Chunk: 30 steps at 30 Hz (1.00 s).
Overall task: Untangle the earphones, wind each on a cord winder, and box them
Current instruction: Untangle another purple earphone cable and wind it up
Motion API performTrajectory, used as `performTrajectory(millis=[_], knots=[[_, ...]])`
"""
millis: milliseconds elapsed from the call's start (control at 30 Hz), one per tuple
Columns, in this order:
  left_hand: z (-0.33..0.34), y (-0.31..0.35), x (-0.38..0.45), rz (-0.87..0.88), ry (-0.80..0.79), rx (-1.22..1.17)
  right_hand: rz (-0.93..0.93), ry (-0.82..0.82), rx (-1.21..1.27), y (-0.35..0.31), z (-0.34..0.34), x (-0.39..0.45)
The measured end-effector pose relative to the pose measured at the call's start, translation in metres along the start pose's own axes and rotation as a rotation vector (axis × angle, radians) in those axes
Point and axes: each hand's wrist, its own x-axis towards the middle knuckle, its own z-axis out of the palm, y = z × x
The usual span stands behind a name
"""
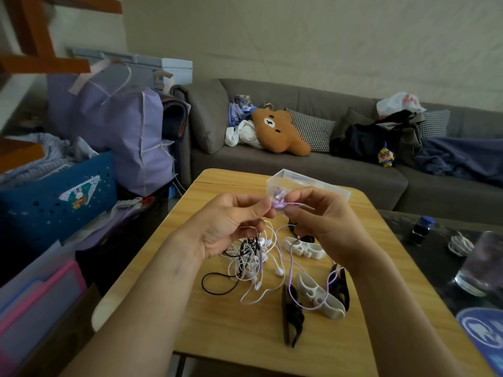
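Purple earphone (279, 204) pinched by both hands above wooden table (217, 322), tangle (250, 257) mid-table

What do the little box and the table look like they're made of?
Box: clear hard plastic, probably; you can see through its thin, glossy walls. Table: light wood or wood-look laminate, with printed-looking grain and a smooth matte top; which one is unclear.

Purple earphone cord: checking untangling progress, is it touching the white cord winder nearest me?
Touching: the head view shows the purple earphone cord draped across the white cord winder.
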Motion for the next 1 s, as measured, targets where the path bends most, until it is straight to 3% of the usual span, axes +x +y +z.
performTrajectory(millis=[133, 300, 400, 567, 700, 900, 1000], knots=[[-0.001, -0.001, 0.0, -0.034, -0.015, 0.118, -0.007, -0.021, -0.009, 0.001, -0.001, 0.0], [0.003, 0.001, -0.004, -0.053, -0.158, 0.149, 0.03, -0.114, 0.195, 0.0, 0.003, 0.001], [0.007, 0.0, -0.003, -0.013, -0.142, 0.149, 0.045, -0.105, 0.245, 0.0, 0.005, 0.003], [0.012, -0.007, 0.004, 0.099, 0.034, 0.397, 0.063, 0.106, -0.013, 0.003, 0.007, 0.003], [0.012, -0.008, 0.006, 0.155, 0.105, 0.518, -0.066, 0.22, -0.213, 0.001, 0.012, 0.004], [0.02, -0.013, 0.011, 0.254, 0.302, 0.479, -0.262, 0.319, -0.464, 0.003, 0.019, 0.003], [0.022, -0.009, 0.008, 0.224, 0.262, 0.337, -0.23, 0.331, -0.451, 0.001, 0.02, 0.002]])
